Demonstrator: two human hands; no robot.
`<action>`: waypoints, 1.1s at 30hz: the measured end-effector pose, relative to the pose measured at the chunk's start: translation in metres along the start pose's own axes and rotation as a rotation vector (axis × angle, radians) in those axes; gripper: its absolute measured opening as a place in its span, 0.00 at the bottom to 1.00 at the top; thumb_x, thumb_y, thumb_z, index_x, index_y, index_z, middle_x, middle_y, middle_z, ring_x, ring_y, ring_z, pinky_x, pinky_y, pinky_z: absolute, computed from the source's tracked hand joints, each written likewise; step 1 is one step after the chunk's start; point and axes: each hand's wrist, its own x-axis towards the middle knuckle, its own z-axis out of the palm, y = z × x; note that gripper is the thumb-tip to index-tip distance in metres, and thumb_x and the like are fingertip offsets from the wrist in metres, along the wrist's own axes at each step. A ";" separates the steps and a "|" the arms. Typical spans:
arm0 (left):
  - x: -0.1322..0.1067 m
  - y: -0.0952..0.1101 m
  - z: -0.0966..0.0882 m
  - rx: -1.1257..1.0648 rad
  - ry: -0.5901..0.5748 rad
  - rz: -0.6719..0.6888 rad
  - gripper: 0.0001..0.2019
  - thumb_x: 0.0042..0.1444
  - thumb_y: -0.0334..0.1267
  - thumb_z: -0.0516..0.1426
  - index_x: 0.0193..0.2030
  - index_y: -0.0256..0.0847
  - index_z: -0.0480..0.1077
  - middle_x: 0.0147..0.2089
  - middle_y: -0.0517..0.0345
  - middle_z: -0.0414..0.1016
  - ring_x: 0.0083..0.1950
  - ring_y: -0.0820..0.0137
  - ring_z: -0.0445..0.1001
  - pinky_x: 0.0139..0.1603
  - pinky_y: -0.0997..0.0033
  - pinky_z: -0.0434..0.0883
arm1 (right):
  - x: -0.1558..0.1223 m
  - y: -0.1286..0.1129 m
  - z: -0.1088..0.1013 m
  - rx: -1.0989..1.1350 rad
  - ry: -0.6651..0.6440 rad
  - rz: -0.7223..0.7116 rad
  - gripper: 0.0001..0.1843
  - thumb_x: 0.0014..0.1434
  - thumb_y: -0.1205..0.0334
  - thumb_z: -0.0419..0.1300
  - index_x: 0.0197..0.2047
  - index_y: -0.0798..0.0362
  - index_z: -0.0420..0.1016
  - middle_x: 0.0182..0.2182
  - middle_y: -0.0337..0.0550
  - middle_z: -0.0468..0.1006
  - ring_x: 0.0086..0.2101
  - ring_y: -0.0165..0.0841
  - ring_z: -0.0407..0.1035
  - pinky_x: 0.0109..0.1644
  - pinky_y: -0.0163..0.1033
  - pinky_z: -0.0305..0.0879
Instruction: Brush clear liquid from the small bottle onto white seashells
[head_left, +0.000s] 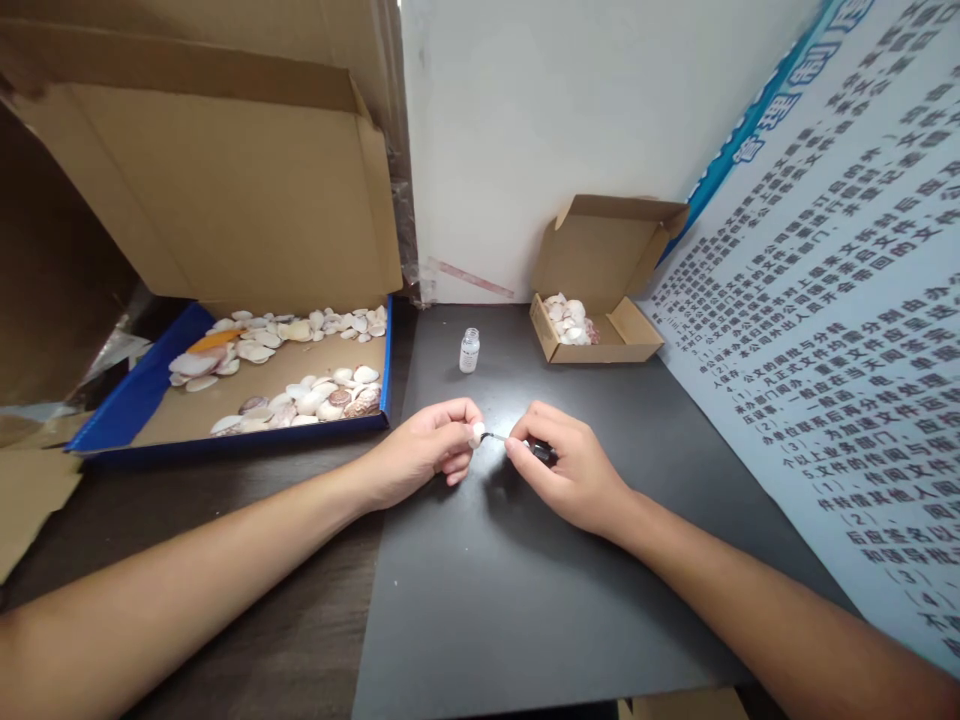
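Note:
My left hand point(429, 448) is closed in a pinch on a small pale shell point(477, 432) over the dark mat point(487, 580). My right hand point(564, 465) is closed on a thin brush with a black handle point(538, 450), and the brush tip touches the shell. A small clear bottle point(469, 351) stands uncapped on the mat just beyond my hands.
A large open cardboard box with a blue rim point(142, 385) holds several shells at the left. A small open cardboard box point(600, 335) with a few shells sits at the back right. A printed board point(840, 330) leans along the right, a white wall behind.

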 end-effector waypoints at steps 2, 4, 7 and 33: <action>0.000 -0.001 -0.001 0.003 -0.009 0.003 0.06 0.57 0.36 0.56 0.32 0.40 0.62 0.19 0.70 0.53 0.21 0.80 0.52 0.22 0.81 0.61 | 0.001 0.001 0.000 0.012 0.001 -0.001 0.11 0.63 0.65 0.55 0.28 0.55 0.69 0.26 0.39 0.67 0.27 0.28 0.62 0.32 0.35 0.56; 0.000 -0.001 -0.001 0.010 -0.007 0.005 0.07 0.58 0.36 0.56 0.32 0.40 0.62 0.20 0.70 0.53 0.21 0.80 0.52 0.23 0.81 0.61 | 0.001 0.001 0.000 0.026 -0.006 -0.008 0.11 0.63 0.65 0.55 0.28 0.55 0.70 0.26 0.39 0.67 0.27 0.28 0.62 0.32 0.35 0.56; 0.000 -0.001 0.000 0.021 -0.009 0.007 0.06 0.57 0.36 0.56 0.32 0.40 0.61 0.20 0.70 0.52 0.21 0.80 0.52 0.23 0.81 0.61 | 0.001 0.001 0.000 0.037 -0.018 -0.021 0.10 0.63 0.66 0.55 0.29 0.56 0.70 0.26 0.39 0.67 0.28 0.28 0.62 0.34 0.35 0.57; -0.002 0.003 0.002 0.030 0.005 -0.022 0.07 0.56 0.37 0.57 0.32 0.40 0.61 0.21 0.69 0.53 0.21 0.79 0.53 0.23 0.80 0.61 | 0.001 0.002 0.001 0.026 -0.016 -0.024 0.10 0.63 0.65 0.55 0.29 0.55 0.69 0.26 0.38 0.68 0.27 0.28 0.62 0.33 0.35 0.57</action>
